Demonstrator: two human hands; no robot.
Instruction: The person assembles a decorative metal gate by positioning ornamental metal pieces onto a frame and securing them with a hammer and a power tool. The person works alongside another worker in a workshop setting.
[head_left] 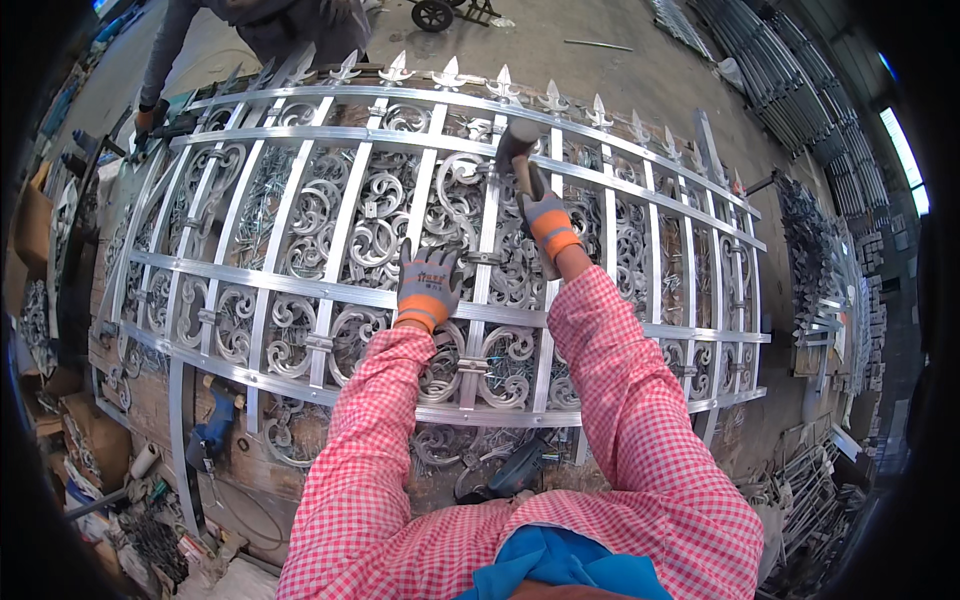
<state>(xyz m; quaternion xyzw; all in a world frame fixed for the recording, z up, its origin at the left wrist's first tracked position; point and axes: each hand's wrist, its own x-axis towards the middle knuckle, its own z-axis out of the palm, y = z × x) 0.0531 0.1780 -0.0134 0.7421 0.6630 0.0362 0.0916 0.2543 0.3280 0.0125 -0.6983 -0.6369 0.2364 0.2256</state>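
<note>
Leaning over the bench (150,400), the person works on a silver metal gate panel (300,290) that lies flat across it, its scrollwork and upright bars running away toward a row of spear-point finials (448,72) at the far edge. Nearest, the left hand (428,285), in a grey and orange glove, rests palm-down on the panel with its fingers (432,258) spread wide over a scroll and a horizontal rail, the checked sleeve reaching forward, elbow bent. Just right of those fingers and farther out, the right hand (546,222), gloved alike, has its fingers wrapped tight round the wooden handle of a hammer (518,140); the forearm stretches forward and up, and the hammer head sits beyond the fingertips, just above an upper rail. The panel looks stiff, heavy and awkward for one pair of hands, with pointed tips, so the plain rails or uprights seem the safest places to grip it. The hammer looks head-heavy, best held well back on its handle. Beyond both hands, at the far left corner, another person's gloved hand (146,117) rests at the panel's edge.
</note>
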